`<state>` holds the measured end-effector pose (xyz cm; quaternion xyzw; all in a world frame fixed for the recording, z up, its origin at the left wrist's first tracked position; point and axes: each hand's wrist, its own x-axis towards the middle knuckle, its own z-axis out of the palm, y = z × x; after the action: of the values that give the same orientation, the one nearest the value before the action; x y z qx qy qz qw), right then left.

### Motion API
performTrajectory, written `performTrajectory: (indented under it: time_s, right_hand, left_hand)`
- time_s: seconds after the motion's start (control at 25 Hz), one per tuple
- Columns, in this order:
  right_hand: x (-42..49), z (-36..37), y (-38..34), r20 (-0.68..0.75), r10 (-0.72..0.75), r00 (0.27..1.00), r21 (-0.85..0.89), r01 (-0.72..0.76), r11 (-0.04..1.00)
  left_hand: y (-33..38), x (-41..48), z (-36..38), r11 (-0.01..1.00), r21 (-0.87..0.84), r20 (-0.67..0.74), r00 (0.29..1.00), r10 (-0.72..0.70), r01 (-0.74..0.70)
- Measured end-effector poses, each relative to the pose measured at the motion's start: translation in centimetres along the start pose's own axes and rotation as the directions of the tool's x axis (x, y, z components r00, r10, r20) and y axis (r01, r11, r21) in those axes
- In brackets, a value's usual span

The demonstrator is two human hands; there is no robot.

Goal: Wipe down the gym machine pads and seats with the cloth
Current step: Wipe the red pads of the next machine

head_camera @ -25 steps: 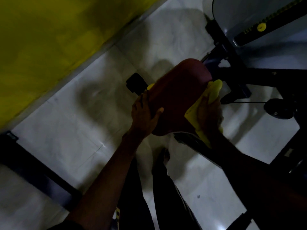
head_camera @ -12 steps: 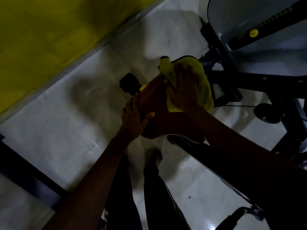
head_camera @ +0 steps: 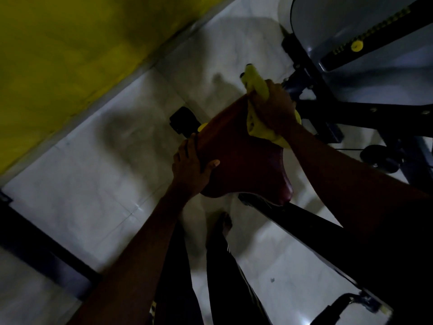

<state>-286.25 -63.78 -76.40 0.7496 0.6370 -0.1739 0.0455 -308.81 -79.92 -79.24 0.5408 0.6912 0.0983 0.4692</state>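
Observation:
A dark red padded seat (head_camera: 241, 160) of a gym machine sits in the middle of the dim head view. My left hand (head_camera: 191, 170) grips the seat's near left edge, thumb on top and fingers curled under. At the seat's far end my right hand (head_camera: 274, 109) holds a yellow cloth (head_camera: 255, 86) and presses it onto the pad. The cloth sticks out above my fingers and below my wrist.
The machine's black frame (head_camera: 351, 116) and a grey shroud with a yellow knob (head_camera: 356, 45) stand at the upper right. A black bar (head_camera: 293, 221) runs under the seat toward the lower right. Pale floor tiles (head_camera: 93, 184) meet a yellow wall (head_camera: 58, 55). My legs stand below the seat.
My right hand has carried the cloth from the seat's right side up over its top to the far end. My left hand keeps its grip on the near edge.

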Motion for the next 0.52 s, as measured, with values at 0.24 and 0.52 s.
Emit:
performTrajectory:
  time_s: [0.24, 0.52]
  right_hand:
    - [-4.5, -1.8, 2.3, 0.163, 0.416, 0.895, 0.476, -0.441, 0.761]
    - [-12.4, 0.4, 2.1, 0.092, 0.639, 0.764, 0.472, -0.598, 0.647]
  left_hand:
    - [0.2, -0.1, 0.1, 1.000, -0.019, 0.000, 1.000, -0.003, 0.003]
    - [0.4, -0.2, -0.1, 0.998, -0.057, 0.034, 0.999, -0.020, 0.022]
